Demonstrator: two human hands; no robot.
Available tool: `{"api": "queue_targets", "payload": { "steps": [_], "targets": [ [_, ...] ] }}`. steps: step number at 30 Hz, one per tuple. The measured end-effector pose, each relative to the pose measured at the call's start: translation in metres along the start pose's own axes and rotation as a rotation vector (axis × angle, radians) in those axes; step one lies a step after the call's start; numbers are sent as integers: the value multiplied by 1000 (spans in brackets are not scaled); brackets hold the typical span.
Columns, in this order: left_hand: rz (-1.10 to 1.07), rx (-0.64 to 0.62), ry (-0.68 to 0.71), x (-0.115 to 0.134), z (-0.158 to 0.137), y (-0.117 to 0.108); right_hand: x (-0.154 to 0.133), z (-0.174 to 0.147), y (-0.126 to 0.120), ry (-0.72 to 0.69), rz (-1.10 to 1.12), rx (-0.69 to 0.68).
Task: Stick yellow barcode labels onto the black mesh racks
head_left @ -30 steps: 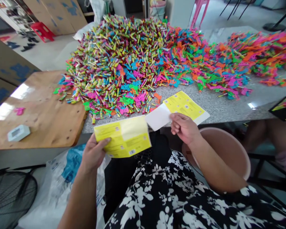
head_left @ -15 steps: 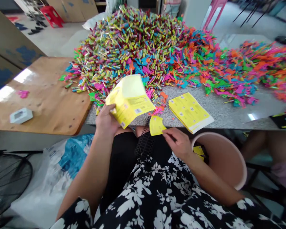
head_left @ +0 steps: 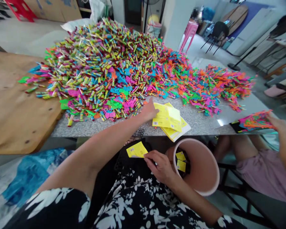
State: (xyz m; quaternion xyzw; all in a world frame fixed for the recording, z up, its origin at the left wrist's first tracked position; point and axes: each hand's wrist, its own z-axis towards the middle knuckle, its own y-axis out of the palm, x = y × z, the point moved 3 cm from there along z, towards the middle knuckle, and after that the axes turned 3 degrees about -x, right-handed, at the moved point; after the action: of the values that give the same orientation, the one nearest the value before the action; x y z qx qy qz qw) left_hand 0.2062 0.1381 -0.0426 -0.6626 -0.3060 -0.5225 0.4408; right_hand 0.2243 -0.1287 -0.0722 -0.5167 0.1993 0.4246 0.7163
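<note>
My left hand (head_left: 149,111) reaches out over the table's front part, its fingers at the left edge of a yellow printed label sheet (head_left: 162,118). That sheet overlaps a stack of yellow label sheets (head_left: 173,135) lying at the granite edge; part of the stack is hidden under it. Above my lap, my right hand (head_left: 160,167) pinches a small yellow label (head_left: 137,149) by its right corner. Just behind my left hand spreads a heap of small plastic toys with colourful tubes (head_left: 105,60).
A pink bin (head_left: 200,168) with yellow labels (head_left: 181,165) inside stands below the table edge. On the right, a co-worker's hand (head_left: 280,122) is at a colourful bundle (head_left: 255,121). A wooden board (head_left: 19,105) lies left; a plastic bag (head_left: 26,178) sits below it.
My left hand has carried the label sheet rightward onto the stack. My right hand still pinches the small label, now lower and nearer my lap. The view has turned right.
</note>
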Motion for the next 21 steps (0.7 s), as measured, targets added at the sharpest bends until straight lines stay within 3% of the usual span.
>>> {"api": "queue_targets", "payload": {
  "steps": [3, 5, 8, 11, 13, 16, 19, 21],
  "targets": [
    [273, 100, 100, -4, -5, -23, -2, -1, -10, -1, 5, 8],
    [448, 137, 187, -8, -23, -49, -4, 0, -20, -8, 17, 35],
    [520, 190, 160, -21, -78, -94, -5, 1, -34, -12, 19, 95],
    [620, 292, -31, -40, -155, -125, -2, 6, -43, -12, -22, 167],
    [666, 264, -175, -54, -203, -125, 1, 11, -46, 10, -56, 225],
    [656, 185, -159, -68, -248, -98, 5, 21, -46, 42, -99, 298],
    [572, 107, -116, -77, -258, -72, 7, 29, -44, 42, -133, 325],
    [477, 112, -156, -81, -254, -66, 6, 31, -43, 39, -138, 322]
  ]
}}
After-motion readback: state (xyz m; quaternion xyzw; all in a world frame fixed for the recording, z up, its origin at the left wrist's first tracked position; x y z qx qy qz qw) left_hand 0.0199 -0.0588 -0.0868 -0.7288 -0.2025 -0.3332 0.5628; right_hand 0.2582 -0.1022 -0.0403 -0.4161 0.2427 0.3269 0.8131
